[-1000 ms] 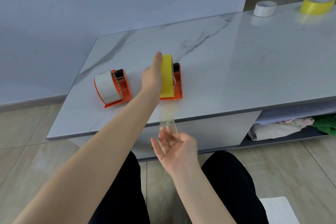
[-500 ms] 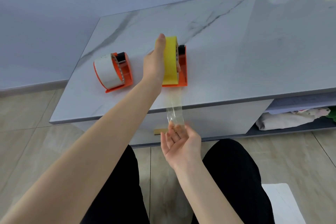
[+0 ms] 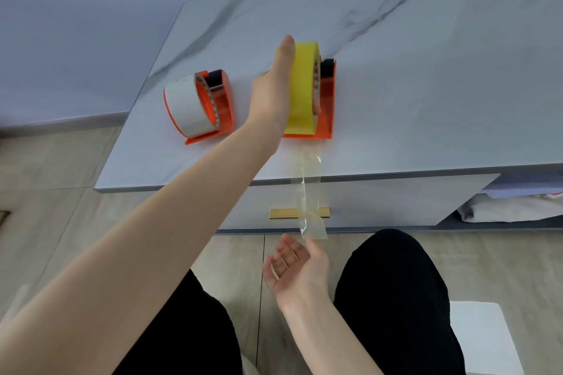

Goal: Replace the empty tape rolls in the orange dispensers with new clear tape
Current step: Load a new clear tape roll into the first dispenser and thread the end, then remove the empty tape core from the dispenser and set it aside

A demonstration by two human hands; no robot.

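Note:
Two orange dispensers stand on the marble table [image 3: 426, 94]. The left dispenser [image 3: 221, 106] carries a whitish tape roll [image 3: 185, 106]. The right dispenser [image 3: 326, 113] carries a yellowish tape roll [image 3: 301, 91], and my left hand [image 3: 274, 91] grips that roll from its left side, fingers wrapped over to the right face. A strip of clear tape [image 3: 307, 195] runs from the roll over the table's front edge. My right hand [image 3: 297, 268], palm up below the table edge, pinches the strip's free end between thumb and fingers.
A drawer front with a gold handle [image 3: 280, 212] lies under the table edge, behind the strip. An open shelf with folded cloth [image 3: 511, 207] is at the right. My black-clad knees [image 3: 393, 298] flank the right hand. A white stool corner [image 3: 484, 341] shows at lower right.
The strip has grown longer as my right hand drew its end down and toward me. The view tilted downward, so the far rolls on the table left the frame. My left hand kept its grip.

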